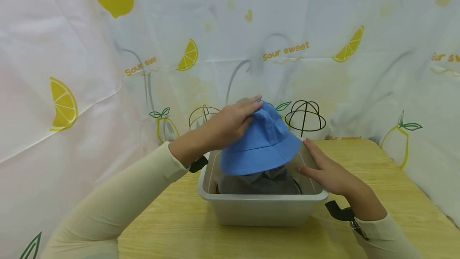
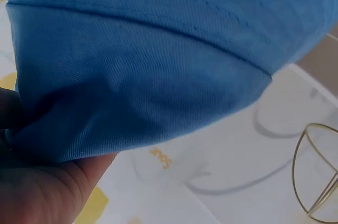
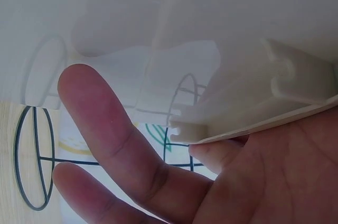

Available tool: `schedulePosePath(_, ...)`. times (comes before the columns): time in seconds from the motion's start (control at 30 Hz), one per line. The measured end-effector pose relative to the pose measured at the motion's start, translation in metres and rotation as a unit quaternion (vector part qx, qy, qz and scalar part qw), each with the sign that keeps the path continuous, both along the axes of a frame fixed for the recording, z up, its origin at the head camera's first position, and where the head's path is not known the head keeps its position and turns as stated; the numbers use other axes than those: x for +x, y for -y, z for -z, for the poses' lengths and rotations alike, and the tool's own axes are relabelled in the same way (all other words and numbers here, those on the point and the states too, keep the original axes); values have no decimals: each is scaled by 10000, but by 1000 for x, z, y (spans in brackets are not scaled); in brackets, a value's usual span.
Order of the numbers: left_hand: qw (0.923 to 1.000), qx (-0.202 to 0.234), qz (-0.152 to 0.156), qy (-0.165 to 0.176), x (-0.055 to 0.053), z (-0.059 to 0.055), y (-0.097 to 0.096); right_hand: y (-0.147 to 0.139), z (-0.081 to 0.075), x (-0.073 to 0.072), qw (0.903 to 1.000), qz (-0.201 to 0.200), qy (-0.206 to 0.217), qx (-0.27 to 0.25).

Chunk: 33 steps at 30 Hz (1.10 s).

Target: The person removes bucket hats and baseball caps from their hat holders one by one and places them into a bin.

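My left hand (image 1: 233,120) pinches a blue bucket hat (image 1: 260,143) at its crown, above a pale grey plastic bin (image 1: 264,211). The brim hangs tilted, lower on the left, across the bin's opening. Up close in the left wrist view, the hat's cloth (image 2: 137,86) bunches between thumb and fingers. Grey fabric (image 1: 256,185) lies inside the bin, partly covered by the brim. At the bin's right rim rests my right hand (image 1: 332,173), thumb over the inside. Its fingers (image 3: 105,113) are extended and loosely spread beside the bin wall in the right wrist view.
Behind the bin stand a black wire dome stand (image 1: 305,120) and a gold wire dome stand (image 1: 203,114). The light wooden table (image 1: 363,167) ends against a white curtain (image 1: 215,23) printed with lemons, which also runs along the left side.
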State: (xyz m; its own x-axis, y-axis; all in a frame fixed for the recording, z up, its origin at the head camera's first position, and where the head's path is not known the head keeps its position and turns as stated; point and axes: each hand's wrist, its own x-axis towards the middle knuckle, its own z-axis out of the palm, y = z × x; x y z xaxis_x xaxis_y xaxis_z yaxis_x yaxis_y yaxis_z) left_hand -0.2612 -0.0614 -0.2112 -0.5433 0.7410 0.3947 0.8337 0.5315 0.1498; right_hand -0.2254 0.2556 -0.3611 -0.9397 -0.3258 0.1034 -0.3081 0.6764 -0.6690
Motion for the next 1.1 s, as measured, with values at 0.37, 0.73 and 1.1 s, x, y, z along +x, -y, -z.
schedulePosePath(0.37,9997,-42,182,-132,9,3,1,0,0,-1,9999,22,41,-113)
schedulePosePath(0.73,9998,-36,195,91,17,3,7,6,4,0,9997,46,90,-232)
schedulePosePath(1.1,9986,-427,172,270,20,8,2,3,3,1,9999,36,-59,-98)
